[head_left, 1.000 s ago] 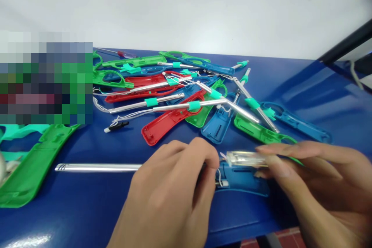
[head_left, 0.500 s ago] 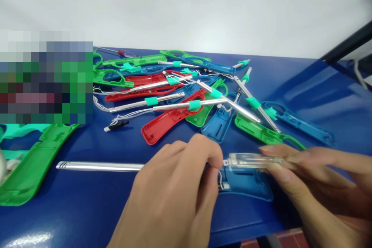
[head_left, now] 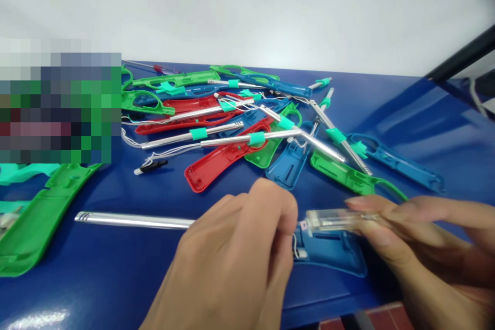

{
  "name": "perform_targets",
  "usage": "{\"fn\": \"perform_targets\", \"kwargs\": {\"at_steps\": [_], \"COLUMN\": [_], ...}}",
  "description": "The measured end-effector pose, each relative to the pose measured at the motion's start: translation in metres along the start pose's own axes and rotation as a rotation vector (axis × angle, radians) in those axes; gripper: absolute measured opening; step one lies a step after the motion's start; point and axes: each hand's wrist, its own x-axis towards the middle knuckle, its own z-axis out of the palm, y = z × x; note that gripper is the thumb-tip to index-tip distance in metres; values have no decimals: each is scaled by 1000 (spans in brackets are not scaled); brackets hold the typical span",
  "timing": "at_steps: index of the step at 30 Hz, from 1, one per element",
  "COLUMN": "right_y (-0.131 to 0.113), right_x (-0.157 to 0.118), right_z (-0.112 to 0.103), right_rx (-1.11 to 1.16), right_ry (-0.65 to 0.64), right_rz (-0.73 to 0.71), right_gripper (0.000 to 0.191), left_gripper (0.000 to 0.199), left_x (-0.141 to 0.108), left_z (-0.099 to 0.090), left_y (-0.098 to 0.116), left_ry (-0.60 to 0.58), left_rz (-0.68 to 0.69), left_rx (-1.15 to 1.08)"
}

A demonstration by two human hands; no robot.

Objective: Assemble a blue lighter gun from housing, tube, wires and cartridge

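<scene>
Between the fingertips and thumb of my right hand is a clear plastic piece, held level above a blue plastic shell. My left hand is closed over the shell's left part, with its fingers curled down; what they grip is hidden. A small pinkish-white bit shows between its fingertips and the clear piece. From under my left hand a silver metal tube sticks out to the left. A white wire and a short metal end show in the shell beside my left fingers.
Red, green and blue shells and silver tubes with teal tape lie piled behind my hands. A green shell lies at left. A white wall stands behind the blue table.
The view has shifted slightly. The clear piece sits a little lower at its left end, and my right hand still holds it. My left hand stays closed.
</scene>
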Motion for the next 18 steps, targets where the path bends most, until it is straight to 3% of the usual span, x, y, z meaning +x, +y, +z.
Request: {"fn": "perform_targets", "kwargs": {"at_steps": [4,12,14,15,18], "right_y": [4,-29,-20,-11,19], "right_x": [-4,-12,-11,-10,-7], "right_z": [-1,13,9,4,-11], "right_rx": [0,-36,-28,-24,-93], "right_ry": [10,71,83,95,16], "right_rz": [42,172,159,56,-11], "right_gripper": [37,32,33,35,35], "left_gripper": [27,26,26,26,28], "left_x": [1,6,5,5,5], "left_z": [0,2,2,2,-1], "left_y": [-1,0,0,0,-1], "left_ry": [5,1,21,26,5], "left_rz": [2,17,9,7,42], "left_rx": [14,24,19,15,8]}}
